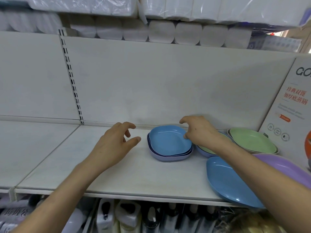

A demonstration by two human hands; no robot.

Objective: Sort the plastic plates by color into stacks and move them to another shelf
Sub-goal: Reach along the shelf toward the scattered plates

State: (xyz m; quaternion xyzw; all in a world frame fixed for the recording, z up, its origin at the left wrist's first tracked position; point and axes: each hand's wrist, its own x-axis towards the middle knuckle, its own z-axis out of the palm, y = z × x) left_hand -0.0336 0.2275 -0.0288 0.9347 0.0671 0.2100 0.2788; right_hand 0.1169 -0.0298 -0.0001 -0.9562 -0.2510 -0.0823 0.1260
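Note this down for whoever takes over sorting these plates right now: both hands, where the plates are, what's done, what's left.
Left hand: open, holding nothing, above the shelf.
Right hand: open, thumb at the rim of the top blue plate.
Plates: the blue plate tops a mixed stack with a lavender plate at the bottom. A green plate tops another stack to the right. A big blue plate and a purple plate lie front right.
Done: nothing clearly sorted; the stacks show mixed colours.
Left: sort by colour, then move to another shelf.
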